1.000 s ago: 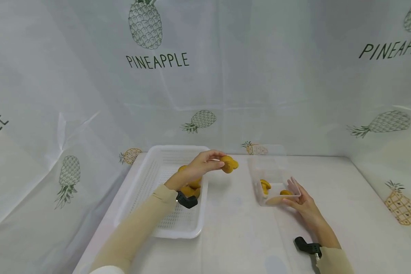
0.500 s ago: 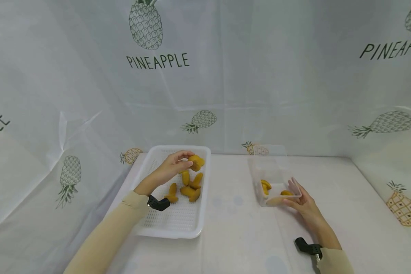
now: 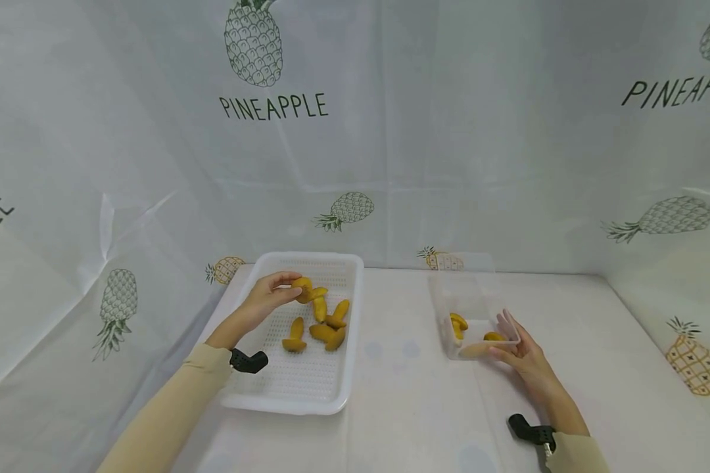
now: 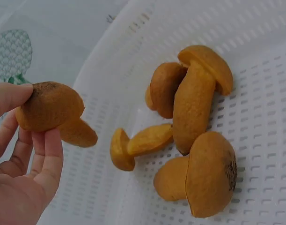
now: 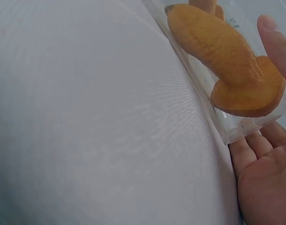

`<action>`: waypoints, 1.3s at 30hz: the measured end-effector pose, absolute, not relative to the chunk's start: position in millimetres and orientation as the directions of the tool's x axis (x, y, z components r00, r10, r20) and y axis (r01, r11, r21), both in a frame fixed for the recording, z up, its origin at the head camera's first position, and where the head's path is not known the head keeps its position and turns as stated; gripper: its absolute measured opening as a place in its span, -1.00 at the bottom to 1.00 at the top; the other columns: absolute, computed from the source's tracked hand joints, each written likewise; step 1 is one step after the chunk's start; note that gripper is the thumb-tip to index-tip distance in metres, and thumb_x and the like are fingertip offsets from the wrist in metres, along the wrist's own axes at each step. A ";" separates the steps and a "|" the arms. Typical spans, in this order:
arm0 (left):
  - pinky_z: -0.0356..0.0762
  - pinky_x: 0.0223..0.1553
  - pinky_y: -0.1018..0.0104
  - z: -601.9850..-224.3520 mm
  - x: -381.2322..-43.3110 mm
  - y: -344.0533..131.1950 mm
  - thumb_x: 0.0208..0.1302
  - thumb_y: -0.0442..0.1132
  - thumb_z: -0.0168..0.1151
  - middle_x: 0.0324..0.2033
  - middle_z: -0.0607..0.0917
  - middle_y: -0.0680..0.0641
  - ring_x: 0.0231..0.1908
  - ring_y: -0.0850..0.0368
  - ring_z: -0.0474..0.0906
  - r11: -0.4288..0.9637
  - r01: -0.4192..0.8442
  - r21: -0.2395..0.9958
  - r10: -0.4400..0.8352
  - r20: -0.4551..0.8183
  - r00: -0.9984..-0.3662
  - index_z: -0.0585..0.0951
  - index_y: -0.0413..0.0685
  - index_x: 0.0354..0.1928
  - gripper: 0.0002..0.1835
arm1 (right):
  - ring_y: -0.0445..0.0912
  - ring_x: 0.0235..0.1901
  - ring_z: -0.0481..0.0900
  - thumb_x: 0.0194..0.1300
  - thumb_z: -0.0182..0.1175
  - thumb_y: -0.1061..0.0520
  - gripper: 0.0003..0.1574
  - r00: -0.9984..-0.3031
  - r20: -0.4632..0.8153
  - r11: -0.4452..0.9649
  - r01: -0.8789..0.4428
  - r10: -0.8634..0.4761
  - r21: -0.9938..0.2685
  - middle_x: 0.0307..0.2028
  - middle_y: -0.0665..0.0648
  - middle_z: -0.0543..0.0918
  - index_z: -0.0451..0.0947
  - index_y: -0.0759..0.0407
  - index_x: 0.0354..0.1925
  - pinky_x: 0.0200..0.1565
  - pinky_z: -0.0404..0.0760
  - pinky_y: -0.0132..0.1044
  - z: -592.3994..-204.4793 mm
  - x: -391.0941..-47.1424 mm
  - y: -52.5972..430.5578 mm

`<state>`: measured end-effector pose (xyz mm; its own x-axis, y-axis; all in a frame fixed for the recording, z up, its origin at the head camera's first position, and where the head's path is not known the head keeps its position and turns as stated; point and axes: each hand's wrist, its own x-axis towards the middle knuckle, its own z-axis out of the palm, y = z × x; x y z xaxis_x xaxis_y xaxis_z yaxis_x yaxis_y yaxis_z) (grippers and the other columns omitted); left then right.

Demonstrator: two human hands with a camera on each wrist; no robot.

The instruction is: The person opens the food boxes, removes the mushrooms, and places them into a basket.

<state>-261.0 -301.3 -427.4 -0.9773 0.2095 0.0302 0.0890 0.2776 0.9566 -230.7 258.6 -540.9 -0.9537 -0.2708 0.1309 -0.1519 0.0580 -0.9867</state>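
Over the far part of a white perforated basket (image 3: 307,386), my left hand (image 3: 259,307) pinches a yellow-brown mushroom (image 4: 51,110) by its cap, between thumb and fingertips. The stem points away from the palm. Below and beside it, several more mushrooms (image 3: 294,336) lie loose on the basket floor. My right hand (image 3: 531,361) holds a clear plastic box (image 3: 479,328) at its near right corner, thumb on the near wall and fingers along the side. Inside the box are a few mushrooms; one (image 5: 217,47) lies along the near wall.
The box's clear lid (image 3: 464,266) stands raised at its back. Between basket and box runs a strip of white tablecloth (image 3: 393,381). A pineapple-print sheet (image 3: 449,144) hangs behind the table. Each wrist wears a black camera (image 3: 250,361).
My left hand has moved left with the mushroom, from the gap between basket and box to over the basket. My right hand stays at the box.
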 end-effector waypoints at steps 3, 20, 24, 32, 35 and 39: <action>0.49 0.19 -0.05 -432.0 -262.0 -306.3 0.41 -0.26 0.26 0.17 0.50 -0.35 0.03 -0.03 0.58 0.285 0.083 0.955 0.169 0.035 -0.985 0.43 -0.36 0.29 -0.49 | -0.41 0.40 0.06 0.41 0.17 0.35 0.07 -0.956 0.126 0.079 -0.152 -0.265 -0.985 0.54 0.33 -0.20 -0.22 0.02 0.61 0.13 0.36 -0.63 -543.9 -229.9 259.6; 0.51 0.13 0.29 -424.7 -269.8 -288.9 0.42 -0.22 0.25 0.18 0.49 -0.38 0.13 -0.14 0.49 0.302 0.096 0.948 0.114 0.064 -0.991 0.41 -0.33 0.33 -0.47 | -0.47 0.25 0.31 0.43 0.14 0.37 0.08 -0.954 0.122 0.047 -0.140 -0.273 -0.989 0.53 0.42 -0.26 -0.26 0.00 0.61 0.11 0.42 -0.59 -542.8 -225.1 261.3; 0.52 0.15 0.23 -419.2 -275.9 -276.7 0.42 -0.21 0.25 0.15 0.50 -0.34 0.12 -0.12 0.50 0.290 0.108 0.951 0.148 0.066 -0.987 0.40 -0.33 0.33 -0.46 | -0.17 0.47 0.08 0.42 0.16 0.36 0.08 -0.958 0.114 0.064 -0.135 -0.264 -0.989 0.53 0.40 -0.22 -0.25 0.01 0.61 0.14 0.37 -0.62 -542.2 -226.7 261.0; 0.44 0.24 -0.05 -402.1 -289.6 -242.7 0.43 -0.22 0.24 0.25 0.42 -0.41 0.18 -0.20 0.46 0.251 0.109 0.962 0.235 0.049 -0.971 0.35 -0.34 0.37 -0.42 | 0.25 0.50 -0.22 0.42 0.20 0.29 0.10 -0.968 0.074 0.118 -0.105 -0.241 -0.987 0.55 0.31 -0.20 -0.24 -0.07 0.61 0.12 0.32 -0.67 -540.9 -230.1 260.2; 0.43 0.24 -0.08 -396.4 -294.0 -227.5 0.44 -0.23 0.22 0.27 0.41 -0.37 0.20 -0.18 0.46 0.234 0.111 0.966 0.274 0.044 -0.961 0.35 -0.31 0.38 -0.43 | 0.20 0.51 -0.18 0.41 0.22 0.27 0.10 -0.969 0.080 0.139 -0.115 -0.234 -0.984 0.56 0.30 -0.17 -0.23 -0.07 0.61 0.10 0.33 -0.68 -540.0 -231.6 260.1; 0.45 0.22 -0.06 -392.5 -299.4 -207.9 0.44 -0.25 0.22 0.26 0.45 -0.31 0.20 -0.14 0.46 0.211 0.115 0.971 0.315 0.044 -0.948 0.37 -0.28 0.37 -0.46 | 0.23 0.49 -0.12 0.41 0.22 0.28 0.10 -0.966 0.087 0.143 -0.125 -0.241 -0.982 0.55 0.33 -0.16 -0.23 -0.03 0.61 0.10 0.36 -0.65 -540.1 -232.8 258.2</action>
